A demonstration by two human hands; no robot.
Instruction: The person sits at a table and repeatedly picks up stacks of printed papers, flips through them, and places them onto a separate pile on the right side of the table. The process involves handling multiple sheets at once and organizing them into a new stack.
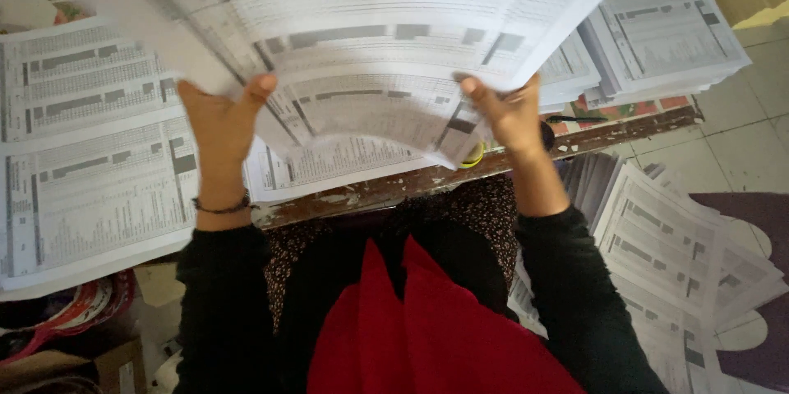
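Now | left hand (220, 119) and right hand (508, 117) raised | fingers pinch printed sheets (370, 41)

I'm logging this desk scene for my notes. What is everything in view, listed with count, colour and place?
Lifted printed sheets: a sheaf, white with grey tables, held up at centre.
Paper stacks on table: several, white, left and upper right.
Table edge: one, worn brown wood, centre.
Loose sheets on floor: many, white, lower right.
Cardboard box: one, brown, lower left.
Bracelet: one, dark, left wrist.
Red cloth: one, on the lap.
Left hand: gripping the sheaf's left side.
Right hand: gripping its right side.
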